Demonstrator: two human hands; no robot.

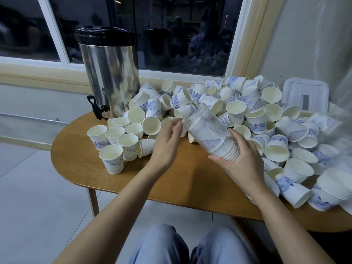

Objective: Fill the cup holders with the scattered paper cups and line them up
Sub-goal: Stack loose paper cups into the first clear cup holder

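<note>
Over the surface (pixel 181 183), right hand (pixel 242 159): curled around the lower end of a clear cup holder (pixel 207 130), which is tilted and loaded with a stack (pixel 228 154) of nested cups.
Left hand (pixel 167 141): fingers loosely spread, nothing gripped, held by the holder's upper end.
Paper cups (pixel 247 103): heaped behind and right of the hands; several stood upright at left.
Urn (pixel 108 73): set at back left.

Paper cups (pixel 236 113): dozens are lying heaped, too many for counting.
Cup holders (pixel 205 128): one is lying in the right grip (pixel 243 164).
Urns (pixel 108 73): one is standing beyond the left grip (pixel 165 145).
Lids (pixel 304 92): one is showing.
</note>
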